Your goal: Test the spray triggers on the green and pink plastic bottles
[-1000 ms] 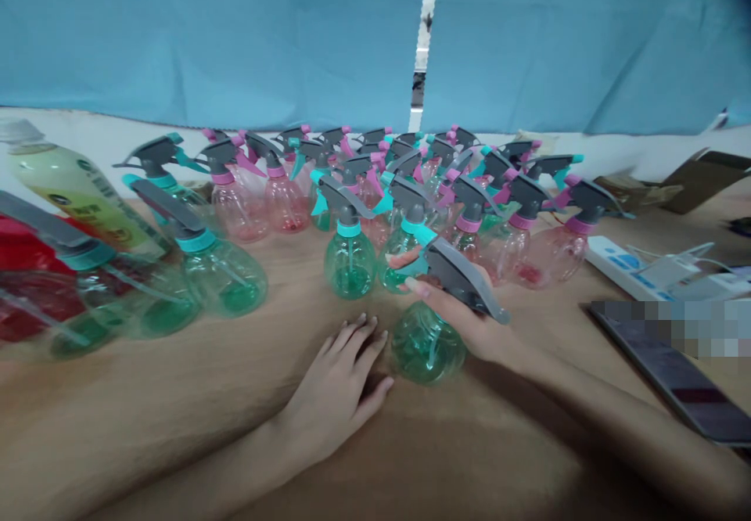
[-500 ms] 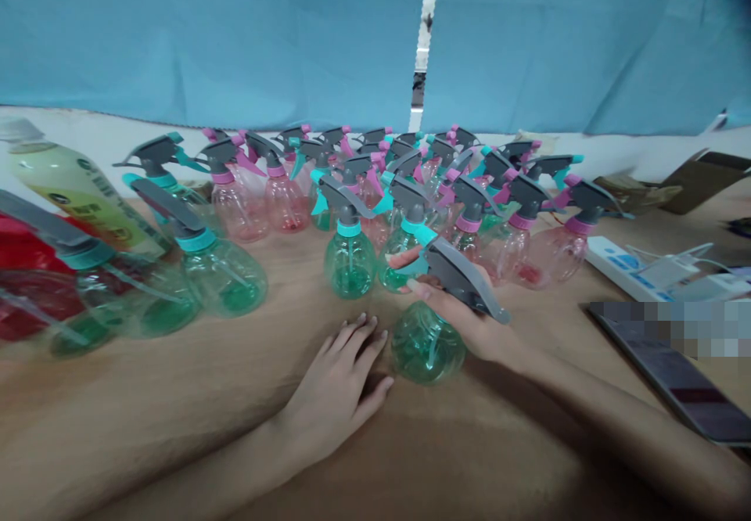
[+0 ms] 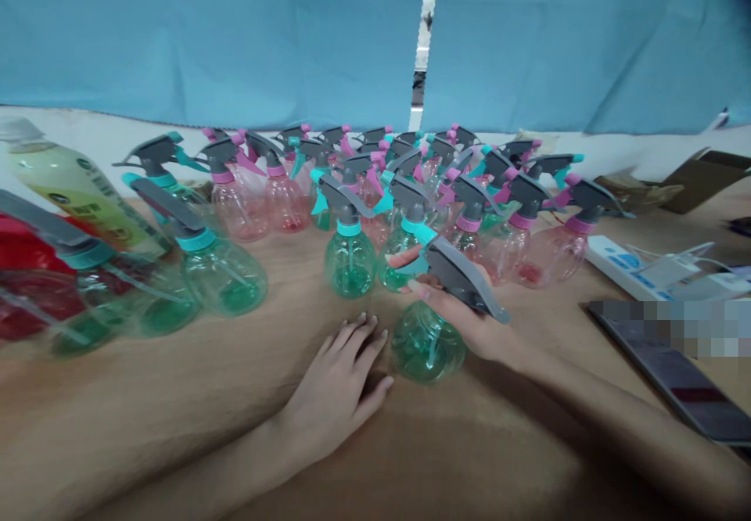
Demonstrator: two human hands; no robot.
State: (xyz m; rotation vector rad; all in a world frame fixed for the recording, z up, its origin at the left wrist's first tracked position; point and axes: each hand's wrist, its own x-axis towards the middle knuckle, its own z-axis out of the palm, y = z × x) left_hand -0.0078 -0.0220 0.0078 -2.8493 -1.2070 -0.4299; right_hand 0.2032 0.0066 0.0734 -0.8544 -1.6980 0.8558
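Observation:
My right hand (image 3: pixel 469 321) is wrapped round the neck and grey trigger head of a green spray bottle (image 3: pixel 427 343) that stands on the wooden table (image 3: pixel 205 396). My left hand (image 3: pixel 337 392) lies flat on the table just left of that bottle, fingers spread, holding nothing. Right behind stand two more green spray bottles (image 3: pixel 350 259), then a crowd of pink and green ones.
Several pink and green spray bottles (image 3: pixel 411 185) fill the middle back. Green bottles (image 3: pixel 220 271), a red one (image 3: pixel 23 278) and a yellow-labelled bottle (image 3: pixel 76 192) lie at left. A white power strip (image 3: pixel 627 267) and a dark tablet (image 3: pixel 674 372) sit right. Blue curtain behind.

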